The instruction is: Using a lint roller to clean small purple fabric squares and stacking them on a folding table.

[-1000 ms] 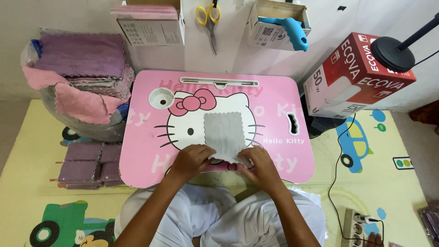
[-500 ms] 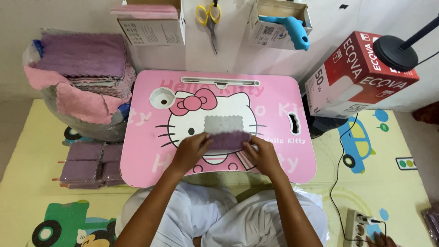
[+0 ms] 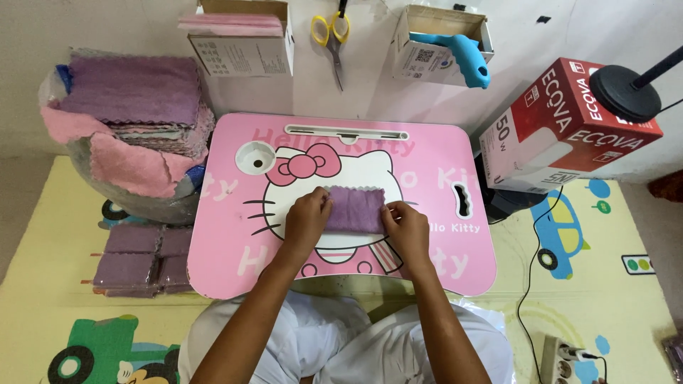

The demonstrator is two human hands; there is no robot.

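The left hand (image 3: 307,217) and the right hand (image 3: 407,229) rest at either end of a small purple cloth (image 3: 353,208), folded into a narrow rectangle and lying near the middle of the pink worktop (image 3: 228,263). The left hand's fingers curl over the cloth's left edge; the right hand presses its lower right corner. Whether the fingertips pinch the fabric or only press it flat cannot be told, since the backs of the hands hide the fingertips and the cloth's ends. Both forearms reach up from the lower edge of the picture, over a lap in white clothing that is cut off there.

The worktop is a low lap table printed with a cartoon cat face and bow, with a round cup recess (image 3: 255,157) at its upper left and a long slot (image 3: 346,132) along its far edge. To its left sits a tall heap of purple and pink cloths (image 3: 131,114) in a clear bag, and below that some folded purple stacks (image 3: 135,257) lie on a play mat (image 3: 78,334) of cartoon vehicles. On the wall beyond hang yellow-handled scissors (image 3: 331,32) between two cardboard boxes — one (image 3: 441,43) holds a blue tool whose kind is hard to make out. A red and white carton (image 3: 562,128) stands at right, beside a black lamp base (image 3: 626,92), with a power strip (image 3: 565,353) partly cut off at the bottom.
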